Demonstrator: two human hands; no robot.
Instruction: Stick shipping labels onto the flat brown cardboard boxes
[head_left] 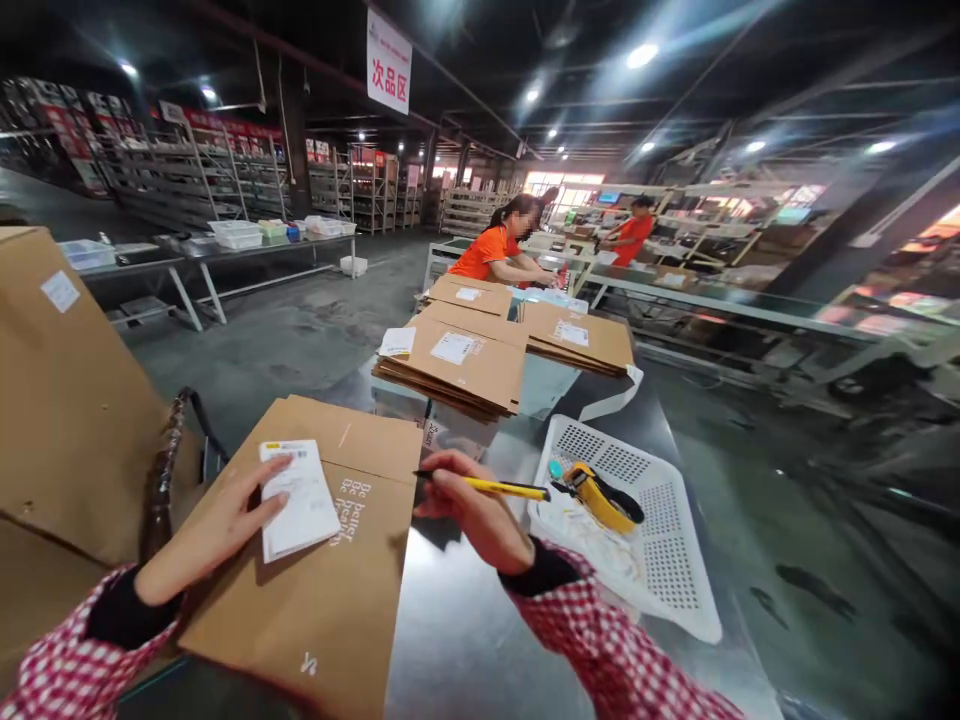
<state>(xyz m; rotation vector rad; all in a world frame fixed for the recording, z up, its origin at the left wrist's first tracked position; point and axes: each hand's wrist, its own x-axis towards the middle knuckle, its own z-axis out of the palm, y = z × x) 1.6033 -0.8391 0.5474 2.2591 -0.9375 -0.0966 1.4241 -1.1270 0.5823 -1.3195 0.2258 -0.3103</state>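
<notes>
My left hand [244, 505] lies on a stack of white printed labels [300, 525], fingers stretched out and thumb apart. The labels rest on a flat brown cardboard box [337, 610] with white lettering. Just past the box's right edge, my right hand [472, 500] is closed around a yellow and black pen [510, 489]. The pen's dark tip points left, close to that edge; I cannot tell whether it touches the cardboard. My last right fingers are partly hidden under the hand.
Right of my hands, a white perforated basket [667, 540] holds a yellow tape dispenser [604, 497]. Folded cartons [465, 365] with labels are stacked ahead on the metal table [465, 640]. Large cardboard boxes [67, 400] stand at left. A person in orange [487, 252] works beyond the stacks.
</notes>
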